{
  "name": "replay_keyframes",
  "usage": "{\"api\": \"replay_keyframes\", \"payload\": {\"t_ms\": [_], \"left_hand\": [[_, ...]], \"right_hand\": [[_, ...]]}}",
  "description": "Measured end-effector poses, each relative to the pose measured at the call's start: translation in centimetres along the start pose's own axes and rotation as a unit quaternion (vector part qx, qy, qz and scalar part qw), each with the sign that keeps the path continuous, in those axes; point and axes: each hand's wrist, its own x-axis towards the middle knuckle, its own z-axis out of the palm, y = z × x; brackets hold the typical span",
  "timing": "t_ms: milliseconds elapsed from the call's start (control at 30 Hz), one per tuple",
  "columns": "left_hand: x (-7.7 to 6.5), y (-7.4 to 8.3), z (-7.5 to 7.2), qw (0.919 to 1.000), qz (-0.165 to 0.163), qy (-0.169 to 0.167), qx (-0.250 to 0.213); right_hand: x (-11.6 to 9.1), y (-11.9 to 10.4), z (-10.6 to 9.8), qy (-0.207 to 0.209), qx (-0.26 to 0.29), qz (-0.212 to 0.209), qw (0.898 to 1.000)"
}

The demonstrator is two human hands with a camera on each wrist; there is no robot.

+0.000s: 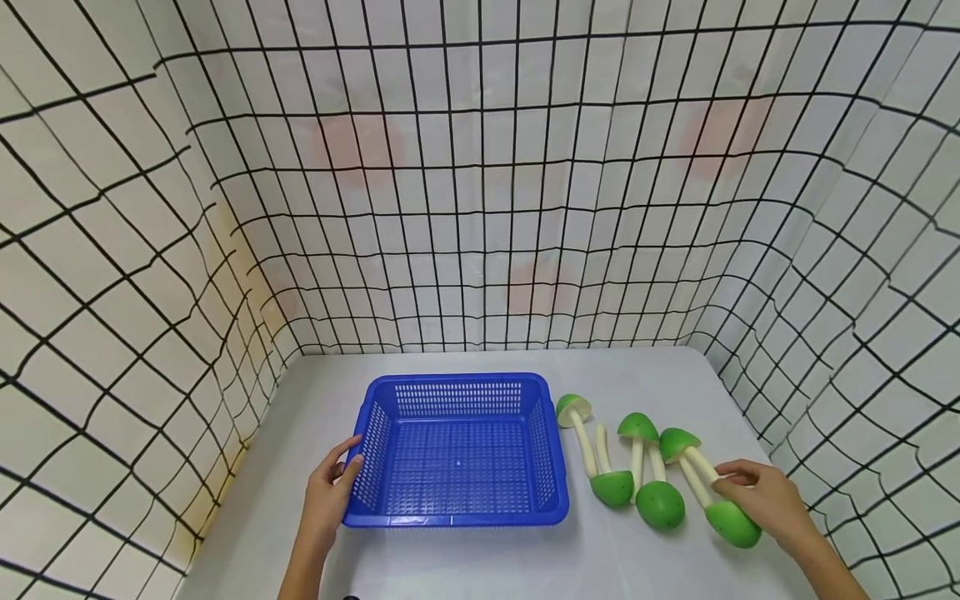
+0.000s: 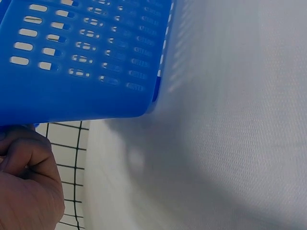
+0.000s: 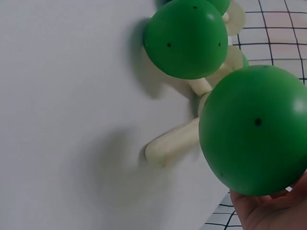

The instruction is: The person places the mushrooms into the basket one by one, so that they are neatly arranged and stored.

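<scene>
Nearest, the right hand [image 1: 768, 500] pinches a green-capped mushroom [image 1: 735, 527] by its pale stem, close to the cap; the slim stem probably gives an easier hold than the broad, round cap. Stems overlap under the fingers, so whether this mushroom is clear of the table [image 1: 480, 567] is hard to tell.

Across from it, the left hand [image 1: 327, 492] has thumb and fingers clamped on the left rim of the blue basket [image 1: 457, 522], likely to keep so light a thing from sliding. The basket stands upright on the table, its hollow facing up, between the two hands.

Just right of it lie the other five mushrooms [image 1: 660, 506], some caps near, some far, perhaps so the stems nest side by side.

Farthest back rises a white wall [image 1: 465, 192] crossed by black lines.
</scene>
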Motion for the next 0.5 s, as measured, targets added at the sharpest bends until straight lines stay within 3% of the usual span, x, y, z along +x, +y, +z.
{"api": "replay_keyframes", "payload": {"t_ms": [200, 500], "left_hand": [[-0.02, 0.1, 0.05, 0.9999, 0.002, 0.008, 0.008], [0.04, 0.05, 0.02, 0.9999, 0.002, 0.005, 0.011]], "right_hand": [[-0.12, -0.35, -0.01, -0.029, 0.054, 0.027, 0.998], [-0.32, 0.1, 0.22, -0.041, 0.098, 0.052, 0.993]]}}
